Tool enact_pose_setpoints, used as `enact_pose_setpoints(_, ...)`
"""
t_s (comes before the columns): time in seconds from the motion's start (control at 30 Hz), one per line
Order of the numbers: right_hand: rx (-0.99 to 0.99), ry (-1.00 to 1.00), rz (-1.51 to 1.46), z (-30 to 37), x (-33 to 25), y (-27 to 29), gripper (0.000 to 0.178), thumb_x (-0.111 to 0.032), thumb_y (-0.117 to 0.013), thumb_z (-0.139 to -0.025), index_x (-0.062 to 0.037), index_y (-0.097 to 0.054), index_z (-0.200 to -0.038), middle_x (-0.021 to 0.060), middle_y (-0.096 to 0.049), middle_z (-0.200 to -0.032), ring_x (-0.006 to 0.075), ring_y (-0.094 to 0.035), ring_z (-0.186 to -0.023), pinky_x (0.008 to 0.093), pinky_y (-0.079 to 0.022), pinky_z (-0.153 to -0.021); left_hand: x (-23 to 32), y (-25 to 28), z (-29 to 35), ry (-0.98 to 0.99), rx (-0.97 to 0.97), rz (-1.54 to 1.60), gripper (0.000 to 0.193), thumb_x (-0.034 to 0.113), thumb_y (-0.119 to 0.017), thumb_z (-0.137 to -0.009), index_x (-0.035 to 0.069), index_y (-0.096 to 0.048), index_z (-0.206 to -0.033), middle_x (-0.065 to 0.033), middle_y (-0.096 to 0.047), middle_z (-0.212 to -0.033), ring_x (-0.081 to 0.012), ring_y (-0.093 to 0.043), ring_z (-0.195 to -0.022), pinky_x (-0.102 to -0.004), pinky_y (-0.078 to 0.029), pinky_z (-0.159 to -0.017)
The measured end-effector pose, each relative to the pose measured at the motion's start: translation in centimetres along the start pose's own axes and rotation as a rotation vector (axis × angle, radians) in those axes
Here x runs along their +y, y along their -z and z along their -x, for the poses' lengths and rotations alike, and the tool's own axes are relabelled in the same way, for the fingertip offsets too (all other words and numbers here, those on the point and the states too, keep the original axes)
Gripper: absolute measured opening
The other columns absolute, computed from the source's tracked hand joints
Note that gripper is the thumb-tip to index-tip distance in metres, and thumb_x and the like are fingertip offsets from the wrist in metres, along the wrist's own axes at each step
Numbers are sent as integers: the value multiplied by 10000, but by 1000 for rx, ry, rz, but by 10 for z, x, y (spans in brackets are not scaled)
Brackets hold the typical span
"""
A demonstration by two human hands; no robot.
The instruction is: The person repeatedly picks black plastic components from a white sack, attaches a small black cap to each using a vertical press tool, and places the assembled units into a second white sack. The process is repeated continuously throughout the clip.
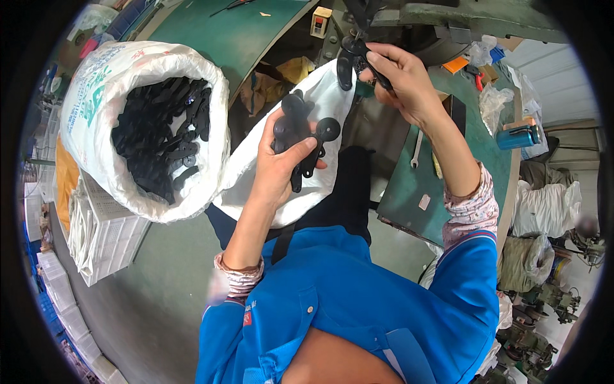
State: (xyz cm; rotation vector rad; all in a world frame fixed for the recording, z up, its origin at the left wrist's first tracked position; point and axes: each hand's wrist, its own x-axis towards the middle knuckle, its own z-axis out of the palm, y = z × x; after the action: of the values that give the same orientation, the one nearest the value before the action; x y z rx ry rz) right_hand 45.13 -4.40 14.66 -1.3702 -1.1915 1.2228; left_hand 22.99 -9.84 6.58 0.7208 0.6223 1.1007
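Far left, low: row of white plastic crates point(57, 288) along floor. Next, nearer: white perforated crate point(115, 237) with white sheets of material down its side. Just above it: white sack with green print point(144, 61), tipped with mouth toward wearer, rim rolled back, heaped inside with small black parts point(150, 128). Behind sack: green worktop point(236, 32), dark slim tool near its top edge. Centre: left hand point(278, 169) curled round a bunch of black round-ended plastic levers point(295, 125), several at once, some poking out past fingers, discs facing up. Under and behind it: white sheeting point(323, 89) slanting from machine down to lap. Above: small cream switch box point(321, 22). Top centre: dark machine head point(361, 16). Right beside it: right hand point(406, 83), raised, pinching one black lever point(378, 69) between thumb and fingers, round end right by machine tip; contact hard to tell. Further right, on green bench: open-ended spanner point(417, 150), small pale card point(425, 201), orange box point(455, 64), red-handled tool point(479, 80), blue bottle point(518, 137) on its side. Far right: pale bulky bags point(543, 208) above metal machinery point(537, 345).
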Motion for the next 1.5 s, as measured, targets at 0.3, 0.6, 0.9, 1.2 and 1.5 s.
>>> enact_pose_setpoints(0.3,-11,-8,-77,7,4,0,291,-247,-605,-923,-29,-553,-1108,48,-618,-704,66,-463,-453,199,-262,-385,-3,6,5,-36,-1,-1,572,-88,-619,-803,75,-417,-1313,-140,-576,-1105,-199,-615,-906,-344,-606,-651)
enact_pose_setpoints(0.6,-29,535,453,20,21,-20,221,-211,-658,-868,-36,-664,-1004,69,-675,-880,168,-641,-744,263,-500,-702,2,12,22,-166,48,-159,584,-80,-623,-802,73,-398,-1319,-130,-580,-1061,-185,-625,-847,-315,-592,-637)
enact_pose_setpoints(0.9,-22,564,34,34,4,-38,163,-100,-504,-945,-26,-554,-1081,57,-547,-813,93,-558,-635,225,-439,-540,-4,12,19,-177,97,-124,613,-79,-622,-824,87,-359,-1352,-125,-579,-1095,-180,-629,-834,-333,-599,-653)
enact_pose_setpoints(1.2,-147,157,169,58,41,-38,269,-102,-539,-946,-48,-572,-1207,45,-602,-837,76,-563,-675,199,-432,-524,-7,-10,9,-181,-7,-58,617,-46,-624,-827,70,-343,-1364,-131,-564,-1150,-191,-630,-912,-354,-612,-670)
enact_pose_setpoints(1.5,-52,246,-17,-4,-10,-2,349,-118,-585,-911,33,-560,-1225,89,-649,-828,93,-549,-603,218,-435,-571,0,-3,7,-135,57,36,584,67,-603,-875,35,-322,-1386,-198,-571,-1172,-314,-632,-1021,-441,-586,-767)
